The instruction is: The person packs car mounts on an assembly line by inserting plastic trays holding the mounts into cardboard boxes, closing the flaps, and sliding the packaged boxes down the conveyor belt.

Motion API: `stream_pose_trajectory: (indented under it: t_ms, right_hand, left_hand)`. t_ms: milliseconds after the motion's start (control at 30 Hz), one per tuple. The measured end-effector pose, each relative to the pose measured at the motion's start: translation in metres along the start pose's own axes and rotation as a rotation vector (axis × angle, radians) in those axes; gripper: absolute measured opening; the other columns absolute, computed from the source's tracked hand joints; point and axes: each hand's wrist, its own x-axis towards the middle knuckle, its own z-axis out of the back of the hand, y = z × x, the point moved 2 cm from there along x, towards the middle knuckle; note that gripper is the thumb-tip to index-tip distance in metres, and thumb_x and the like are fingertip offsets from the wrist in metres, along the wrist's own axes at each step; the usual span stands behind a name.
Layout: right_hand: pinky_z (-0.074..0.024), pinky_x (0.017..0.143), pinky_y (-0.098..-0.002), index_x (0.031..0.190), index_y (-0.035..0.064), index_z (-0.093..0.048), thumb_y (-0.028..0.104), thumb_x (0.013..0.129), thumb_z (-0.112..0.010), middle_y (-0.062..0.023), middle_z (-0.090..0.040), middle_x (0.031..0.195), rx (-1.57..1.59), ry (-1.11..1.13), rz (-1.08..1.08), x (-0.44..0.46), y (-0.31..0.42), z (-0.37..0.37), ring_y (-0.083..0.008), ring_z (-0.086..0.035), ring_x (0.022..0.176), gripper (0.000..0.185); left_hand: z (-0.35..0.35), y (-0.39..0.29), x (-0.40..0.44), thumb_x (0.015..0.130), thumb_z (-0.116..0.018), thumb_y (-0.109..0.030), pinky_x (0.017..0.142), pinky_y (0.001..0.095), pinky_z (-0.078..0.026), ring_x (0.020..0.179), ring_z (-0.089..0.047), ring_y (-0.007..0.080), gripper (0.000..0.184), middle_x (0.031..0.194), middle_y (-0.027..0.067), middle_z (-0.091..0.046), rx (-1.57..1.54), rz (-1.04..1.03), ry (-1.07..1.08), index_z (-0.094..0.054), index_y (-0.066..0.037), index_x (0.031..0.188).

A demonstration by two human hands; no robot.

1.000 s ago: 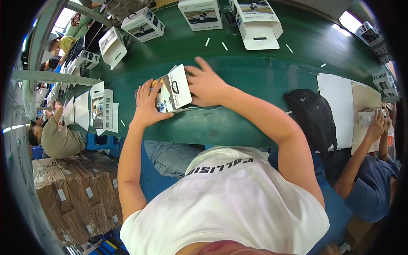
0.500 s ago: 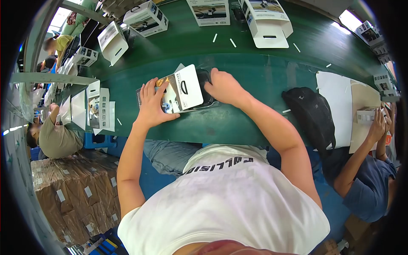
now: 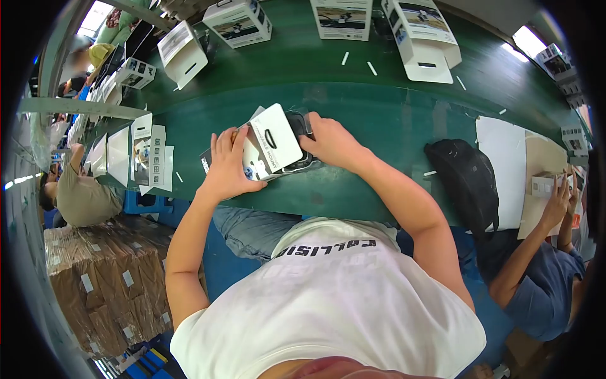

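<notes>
A printed white carton (image 3: 259,155) lies tilted on the green work surface, its white end flap (image 3: 276,136) with a black-edged slot folded up. My left hand (image 3: 227,165) grips the carton's left part, fingers over the far side and thumb along the near side. At the carton's right end, a black item in a clear plastic tray (image 3: 298,126) shows partly, its left part hidden by the flap. My right hand (image 3: 331,142) is closed on the tray's right edge, with the fingertips partly hidden.
Printed boxes (image 3: 237,25) and an open box (image 3: 426,54) stand on the green belt (image 3: 290,57) ahead. A black bag (image 3: 464,183) and white sheet (image 3: 502,170) lie to the right, near a co-worker's hands (image 3: 558,205). Opened cartons (image 3: 148,155) sit left, wrapped stacked boxes (image 3: 107,278) below.
The boxes and white strips on the belt have shifted right. The carton and my hands appear slightly lower and further left, my right hand still at the tray.
</notes>
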Motion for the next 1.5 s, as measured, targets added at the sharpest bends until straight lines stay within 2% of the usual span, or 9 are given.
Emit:
stream_pose_trajectory:
  t_ms: [367, 767, 867, 1000, 1067, 1133, 1200, 1367, 1500]
  right_hand:
    - [-0.06, 0.062, -0.053, 0.128, -0.014, -0.05, 0.026, 0.101, -0.066, -0.0249, -0.072, 0.075, -0.068, -0.012, 0.073, -0.064, 0.025, -0.02, -0.045, -0.072, 0.064, 0.05]
    - [-0.0591, 0.063, -0.0488, 0.133, -0.0132, -0.052, 0.027, 0.096, -0.075, -0.021, -0.073, 0.079, 0.032, 0.134, -0.007, -0.08, 0.002, -0.027, -0.0386, -0.074, 0.068, 0.059]
    - [-0.06, 0.07, -0.0503, 0.132, -0.0129, -0.051, 0.027, 0.095, -0.075, -0.0233, -0.074, 0.087, -0.297, 0.127, -0.03, -0.066, 0.002, -0.021, -0.039, -0.076, 0.078, 0.06]
    - [-0.0587, 0.096, -0.0512, 0.137, -0.014, -0.053, 0.03, 0.1, -0.07, -0.0286, -0.075, 0.111, 0.266, 0.217, 0.04, -0.037, -0.002, -0.041, -0.0465, -0.073, 0.106, 0.06]
    - [-0.0497, 0.115, -0.0471, 0.154, -0.0033, -0.053, 0.03, 0.118, -0.044, -0.0266, -0.063, 0.148, 0.47, 0.369, -0.063, -0.023, -0.006, -0.032, -0.0398, -0.063, 0.136, 0.05]
    - [-0.046, 0.121, -0.0455, 0.159, 0.0004, -0.053, 0.043, 0.122, -0.028, -0.021, -0.064, 0.15, 0.956, 0.113, -0.037, -0.024, -0.034, -0.043, -0.0316, -0.061, 0.139, 0.061]
    - [-0.0433, 0.123, -0.0407, 0.159, 0.0, -0.054, 0.062, 0.119, -0.016, -0.0154, -0.063, 0.153, 1.204, 0.282, -0.192, -0.025, -0.026, -0.051, -0.0233, -0.06, 0.138, 0.083]
    - [-0.0499, 0.113, -0.0405, 0.156, 0.0013, -0.058, 0.055, 0.113, -0.053, -0.0152, -0.067, 0.148, 1.065, 0.395, -0.148, -0.018, -0.011, -0.011, -0.0231, -0.064, 0.133, 0.069]
    - [-0.0579, 0.08, -0.0377, 0.122, -0.0045, -0.077, 0.029, 0.102, -0.072, -0.0146, -0.079, 0.096, 0.407, 0.085, -0.157, -0.044, 0.049, 0.103, -0.0185, -0.071, 0.084, 0.039]
  left_hand:
    - [-0.004, 0.001, -0.03, 0.049, -0.1, -0.044, 0.125, 0.0722, -0.026, 0.148, -0.041, 0.051, 0.137, 0.159, 0.0294, -0.039, -0.086, -0.334, -0.21, -0.036, -0.01, 0.165]
    - [-0.012, -0.021, -0.043, 0.054, -0.096, -0.047, 0.123, 0.0697, -0.028, 0.145, -0.045, 0.0478, 0.11, 0.153, 0.0291, -0.045, -0.06, -0.386, -0.115, -0.057, -0.015, 0.152]
    - [-0.007, -0.027, -0.033, 0.053, -0.096, -0.046, 0.124, 0.0676, -0.029, 0.145, -0.045, 0.0485, 0.112, 0.153, 0.0283, -0.045, -0.101, -0.31, -0.015, -0.056, -0.013, 0.153]
    - [-0.003, -0.029, -0.001, 0.05, -0.097, -0.044, 0.124, 0.0641, -0.031, 0.145, -0.043, 0.0501, 0.118, 0.156, 0.0278, -0.043, -0.196, -0.184, -0.003, -0.054, -0.011, 0.154]
    - [0.0, -0.018, 0.004, 0.05, -0.098, -0.04, 0.124, 0.0623, -0.031, 0.145, -0.04, 0.0503, 0.12, 0.156, 0.0278, -0.042, -0.165, -0.119, -0.011, -0.052, -0.008, 0.156]
    - [-0.005, -0.012, 0.008, 0.05, -0.099, -0.038, 0.123, 0.0625, -0.03, 0.145, -0.04, 0.0502, 0.12, 0.155, 0.0282, -0.042, -0.151, -0.098, -0.102, -0.051, -0.007, 0.156]
    - [-0.005, -0.032, 0.023, 0.05, -0.099, -0.036, 0.123, 0.0628, -0.03, 0.145, -0.04, 0.0503, 0.121, 0.155, 0.0281, -0.042, -0.147, -0.145, -0.073, -0.05, -0.007, 0.156]
    - [-0.002, -0.06, 0.054, 0.052, -0.1, -0.035, 0.122, 0.0641, -0.03, 0.146, -0.039, 0.0498, 0.122, 0.157, 0.0289, -0.04, -0.122, -0.199, -0.061, -0.048, -0.006, 0.158]
    - [0.018, -0.111, 0.066, 0.054, -0.104, -0.043, 0.123, 0.067, -0.028, 0.152, -0.034, 0.0514, 0.131, 0.165, 0.0323, -0.031, -0.114, -0.202, -0.382, -0.04, -0.008, 0.164]
